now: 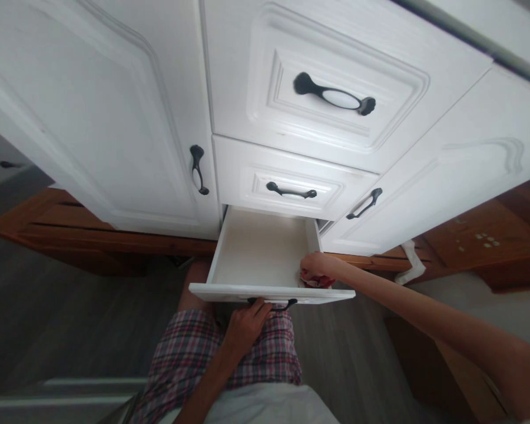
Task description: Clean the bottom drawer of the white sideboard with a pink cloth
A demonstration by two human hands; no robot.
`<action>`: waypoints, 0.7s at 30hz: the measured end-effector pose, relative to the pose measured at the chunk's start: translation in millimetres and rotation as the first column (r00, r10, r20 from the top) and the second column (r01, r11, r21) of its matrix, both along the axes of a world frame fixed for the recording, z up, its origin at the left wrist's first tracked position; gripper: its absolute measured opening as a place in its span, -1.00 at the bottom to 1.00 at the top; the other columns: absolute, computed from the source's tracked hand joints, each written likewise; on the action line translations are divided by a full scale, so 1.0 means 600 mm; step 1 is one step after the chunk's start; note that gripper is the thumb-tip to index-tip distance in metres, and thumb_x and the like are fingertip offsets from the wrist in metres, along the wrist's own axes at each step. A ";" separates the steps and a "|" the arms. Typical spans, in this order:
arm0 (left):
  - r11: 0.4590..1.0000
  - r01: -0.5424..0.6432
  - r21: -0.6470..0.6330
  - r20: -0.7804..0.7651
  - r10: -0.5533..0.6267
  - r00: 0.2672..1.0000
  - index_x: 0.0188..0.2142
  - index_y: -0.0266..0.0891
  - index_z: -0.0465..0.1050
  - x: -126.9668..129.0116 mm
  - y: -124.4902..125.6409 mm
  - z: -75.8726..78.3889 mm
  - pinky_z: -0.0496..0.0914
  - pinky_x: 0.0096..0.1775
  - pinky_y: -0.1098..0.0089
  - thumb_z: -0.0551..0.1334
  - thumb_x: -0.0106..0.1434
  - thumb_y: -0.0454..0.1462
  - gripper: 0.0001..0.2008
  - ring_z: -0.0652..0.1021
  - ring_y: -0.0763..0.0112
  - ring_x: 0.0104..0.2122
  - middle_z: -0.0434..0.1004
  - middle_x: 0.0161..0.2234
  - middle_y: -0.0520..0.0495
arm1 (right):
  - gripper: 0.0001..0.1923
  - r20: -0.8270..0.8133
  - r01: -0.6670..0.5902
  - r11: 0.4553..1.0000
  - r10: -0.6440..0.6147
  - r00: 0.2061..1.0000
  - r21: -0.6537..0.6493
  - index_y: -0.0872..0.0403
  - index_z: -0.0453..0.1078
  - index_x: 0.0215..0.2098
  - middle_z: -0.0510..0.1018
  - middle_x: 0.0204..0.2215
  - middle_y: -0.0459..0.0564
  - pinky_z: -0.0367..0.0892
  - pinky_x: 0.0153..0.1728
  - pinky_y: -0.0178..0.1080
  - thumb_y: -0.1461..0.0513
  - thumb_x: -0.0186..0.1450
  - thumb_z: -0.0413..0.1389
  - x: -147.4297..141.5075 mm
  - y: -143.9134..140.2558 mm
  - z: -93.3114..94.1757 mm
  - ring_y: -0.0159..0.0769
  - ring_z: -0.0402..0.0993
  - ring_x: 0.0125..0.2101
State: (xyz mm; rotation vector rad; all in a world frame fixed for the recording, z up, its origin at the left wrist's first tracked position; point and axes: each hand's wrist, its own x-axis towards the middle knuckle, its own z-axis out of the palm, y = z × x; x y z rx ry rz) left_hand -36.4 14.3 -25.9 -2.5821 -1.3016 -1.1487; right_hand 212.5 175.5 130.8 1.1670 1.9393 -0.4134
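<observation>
We keep left hand point(247, 323) curled on drawer handle point(271, 304), holding bottom drawer point(256, 250) open; right hand point(320, 266) closed on red cloth point(317, 280) in front right corner, reaching inside.

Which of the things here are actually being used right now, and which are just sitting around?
In use:
- open bottom drawer
- its handle, gripped by the left hand
- red cloth, pressed into the drawer's corner by the right hand

Just around:
- two shut drawers above
- left cupboard door
- right cupboard door
- white rag on the wooden ledge
</observation>
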 end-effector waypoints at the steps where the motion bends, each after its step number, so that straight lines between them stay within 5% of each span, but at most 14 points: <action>1: 1.000 -0.006 -0.001 0.009 0.006 1.000 -0.07 -0.13 0.65 0.001 0.000 -0.002 0.45 -0.38 0.45 0.08 0.68 -0.17 -0.66 0.65 0.43 -0.44 0.76 -0.11 -0.10 | -0.75 -0.008 0.004 0.999 -0.004 1.000 -0.035 0.12 0.69 -0.24 0.73 -0.25 0.21 0.43 -0.22 -0.12 0.13 0.38 0.23 0.001 -0.002 0.006 -0.05 0.67 -0.27; 4: 1.000 -0.017 -0.013 0.026 0.017 1.000 -0.09 -0.14 0.64 0.006 -0.002 -0.007 0.45 -0.37 0.45 0.06 0.68 -0.16 -0.64 0.65 0.43 -0.44 0.76 -0.11 -0.11 | -0.64 -0.052 0.033 0.991 -0.040 0.998 -0.127 0.00 0.68 -0.04 0.73 -0.16 0.12 0.39 -0.30 -0.20 -0.03 0.43 0.20 0.012 -0.014 0.027 -0.13 0.66 -0.29; 7: 0.999 -0.024 -0.031 0.026 0.025 0.999 -0.08 -0.14 0.64 0.008 -0.004 -0.008 0.47 -0.36 0.44 0.05 0.68 -0.18 -0.63 0.67 0.41 -0.42 0.76 -0.10 -0.11 | -0.62 -0.150 0.016 0.991 -0.036 0.988 -0.135 -0.03 0.61 0.10 0.71 -0.07 0.10 0.32 -0.33 -0.25 0.05 0.37 0.29 0.018 -0.020 0.042 -0.15 0.65 -0.25; 11: 0.999 -0.014 -0.029 0.019 0.015 1.000 -0.08 -0.14 0.64 0.008 -0.004 -0.005 0.49 -0.38 0.43 0.05 0.67 -0.21 -0.65 0.68 0.41 -0.43 0.76 -0.12 -0.11 | -0.75 -0.337 -0.124 0.986 0.154 0.929 0.107 0.00 0.58 0.08 0.68 -0.09 0.09 0.28 -0.27 -0.26 0.20 0.48 0.17 -0.023 0.007 0.034 -0.19 0.61 -0.19; 13: 0.999 -0.010 -0.032 0.023 0.011 1.000 -0.10 -0.13 0.63 0.008 -0.003 -0.003 0.49 -0.39 0.43 0.05 0.68 -0.21 -0.64 0.68 0.41 -0.43 0.76 -0.12 -0.10 | -0.70 -0.334 -0.199 0.924 0.310 0.890 0.328 -0.01 0.54 0.17 0.65 0.00 0.14 0.32 -0.17 -0.22 0.24 0.55 0.08 -0.067 0.038 0.015 -0.14 0.58 -0.09; 16: 0.998 -0.008 -0.057 0.018 0.009 1.000 -0.08 -0.12 0.62 0.009 -0.004 -0.005 0.51 -0.37 0.42 0.06 0.67 -0.21 -0.67 0.70 0.40 -0.41 0.76 -0.10 -0.09 | -0.60 -0.217 -0.364 0.753 0.548 0.808 0.548 0.03 0.52 0.25 0.59 0.14 0.24 0.32 0.06 -0.06 0.31 0.59 -0.05 -0.143 0.101 -0.021 -0.02 0.48 0.08; 19: 0.997 -0.027 -0.069 0.005 0.027 1.000 -0.03 -0.10 0.62 0.012 -0.006 -0.009 0.50 -0.38 0.43 0.09 0.66 -0.22 -0.71 0.69 0.41 -0.41 0.75 -0.09 -0.09 | -0.53 -0.161 -0.516 0.658 0.688 0.707 0.548 0.08 0.55 0.22 0.54 0.25 0.26 0.23 0.23 0.11 0.27 0.63 -0.17 -0.206 0.165 -0.047 0.06 0.38 0.20; 21: 0.997 -0.040 -0.069 0.003 0.040 0.999 -0.04 -0.09 0.61 0.014 -0.009 -0.010 0.49 -0.39 0.43 0.10 0.66 -0.21 -0.73 0.69 0.42 -0.41 0.74 -0.08 -0.07 | -0.45 -0.174 -0.561 0.659 0.712 0.680 0.501 0.09 0.49 0.32 0.45 0.36 0.26 0.13 0.34 0.17 0.28 0.64 -0.26 -0.234 0.201 -0.052 0.09 0.26 0.32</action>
